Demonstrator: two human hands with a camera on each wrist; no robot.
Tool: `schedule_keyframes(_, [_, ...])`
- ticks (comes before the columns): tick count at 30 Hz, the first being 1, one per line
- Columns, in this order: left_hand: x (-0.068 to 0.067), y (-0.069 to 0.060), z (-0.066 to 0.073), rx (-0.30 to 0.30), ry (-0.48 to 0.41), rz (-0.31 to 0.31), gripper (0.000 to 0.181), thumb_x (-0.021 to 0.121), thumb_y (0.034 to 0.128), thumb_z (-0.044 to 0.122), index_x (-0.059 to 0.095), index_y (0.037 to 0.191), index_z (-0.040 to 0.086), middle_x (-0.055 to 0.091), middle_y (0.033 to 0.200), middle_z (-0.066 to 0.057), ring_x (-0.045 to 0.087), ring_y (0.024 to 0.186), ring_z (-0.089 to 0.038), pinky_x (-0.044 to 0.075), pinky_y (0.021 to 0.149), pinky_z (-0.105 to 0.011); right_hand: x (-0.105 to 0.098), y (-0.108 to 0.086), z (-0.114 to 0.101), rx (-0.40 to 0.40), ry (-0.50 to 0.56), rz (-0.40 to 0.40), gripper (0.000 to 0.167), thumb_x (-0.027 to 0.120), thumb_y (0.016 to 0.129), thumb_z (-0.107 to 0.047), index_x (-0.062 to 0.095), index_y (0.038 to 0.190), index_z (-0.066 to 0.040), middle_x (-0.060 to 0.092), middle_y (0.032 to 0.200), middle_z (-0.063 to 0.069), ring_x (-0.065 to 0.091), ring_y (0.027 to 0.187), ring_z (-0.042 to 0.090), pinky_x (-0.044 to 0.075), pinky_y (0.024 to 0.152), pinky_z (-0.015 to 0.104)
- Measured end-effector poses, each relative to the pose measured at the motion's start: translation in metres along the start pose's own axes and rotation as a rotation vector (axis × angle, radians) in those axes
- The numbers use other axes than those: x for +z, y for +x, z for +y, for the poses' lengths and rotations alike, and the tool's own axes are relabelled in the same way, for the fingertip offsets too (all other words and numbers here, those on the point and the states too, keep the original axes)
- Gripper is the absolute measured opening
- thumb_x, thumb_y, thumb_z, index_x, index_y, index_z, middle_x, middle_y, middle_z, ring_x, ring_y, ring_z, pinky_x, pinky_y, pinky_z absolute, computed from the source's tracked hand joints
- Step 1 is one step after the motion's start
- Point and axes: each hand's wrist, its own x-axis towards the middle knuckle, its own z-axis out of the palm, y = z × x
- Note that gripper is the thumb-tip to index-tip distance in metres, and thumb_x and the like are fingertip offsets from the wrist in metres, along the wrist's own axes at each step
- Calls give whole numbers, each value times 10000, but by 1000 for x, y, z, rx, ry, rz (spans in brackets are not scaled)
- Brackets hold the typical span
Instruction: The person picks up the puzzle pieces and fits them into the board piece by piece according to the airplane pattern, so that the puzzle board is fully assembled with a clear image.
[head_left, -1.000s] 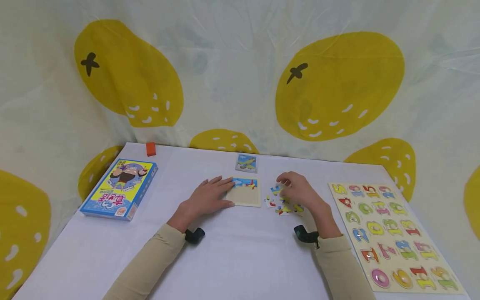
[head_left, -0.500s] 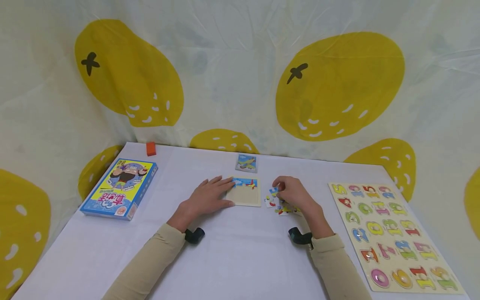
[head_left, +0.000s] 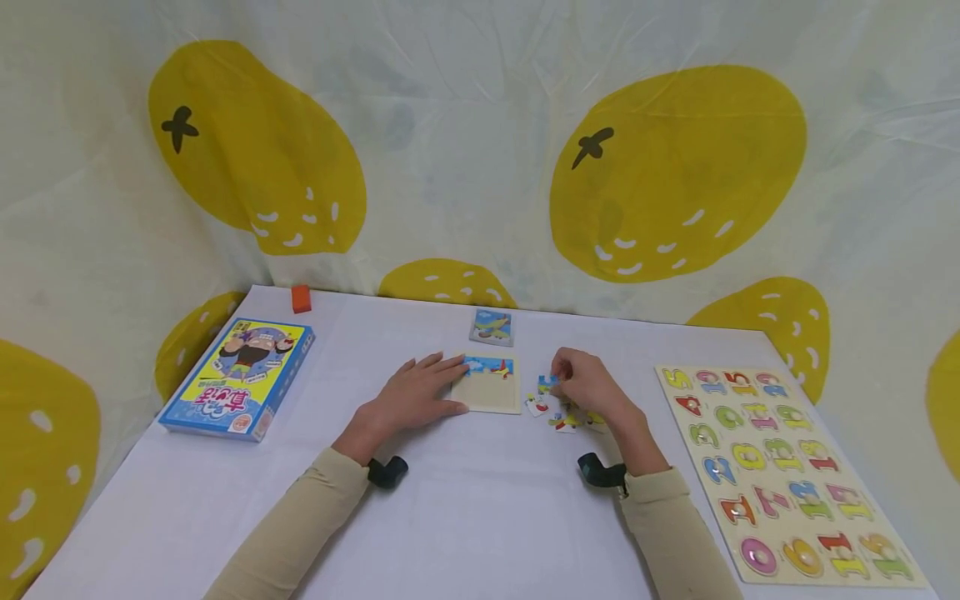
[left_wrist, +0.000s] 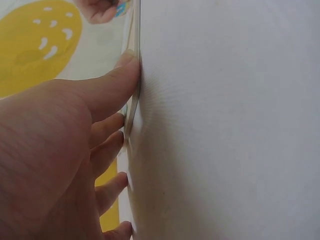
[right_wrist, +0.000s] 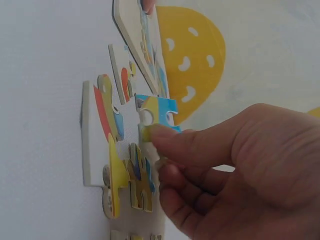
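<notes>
My left hand lies spread with its fingers and thumb on the left edge of a small wooden puzzle tray. The tray's upper part holds blue pieces with a bit of red; below them bare wood shows. Right of the tray, my right hand pinches a blue and yellow puzzle piece between thumb and fingers, just above the table. Several loose pieces lie under and beside that hand, among them a white one near the tray and a large one with red and yellow in the right wrist view.
A small picture card of a plane lies behind the tray. On the left are a blue and yellow box and an orange block. A large number board covers the right side of the table.
My right hand first moved left over the loose pieces, then slightly back right, and now pinches a blue piece. The white piece has turned and shifted slightly. My left hand stayed in place.
</notes>
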Motion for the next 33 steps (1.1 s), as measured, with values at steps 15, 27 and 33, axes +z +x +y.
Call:
schedule_keyframes(15, [-2, 1, -3, -2, -56, -6, 755, 624, 916, 563, 371, 1548, 235, 331, 1624, 77, 233, 1537, -275, 166, 1230, -579, 22, 8, -30, -124, 150, 57, 115, 656, 915, -60, 724, 1005, -81, 604, 823, 63, 540, 789, 204, 460, 728, 304])
schedule_keyframes(27, [1, 3, -4, 15, -58, 13, 753, 625, 910, 576, 386, 1541, 240, 346, 1615, 88, 246, 1532, -272, 174, 1225, -585, 61, 21, -52, -86, 203, 68, 64, 734, 870, -83, 680, 843, -103, 610, 760, 38, 528, 715, 170, 438, 623, 259])
schedule_keyframes(33, [1, 3, -5, 4, -56, 13, 761, 625, 908, 579, 378, 1544, 242, 346, 1615, 88, 247, 1532, -277, 168, 1227, -588, 73, 23, -63, -117, 153, 92, 93, 739, 866, -80, 692, 793, -117, 618, 714, 18, 529, 704, 169, 432, 632, 265])
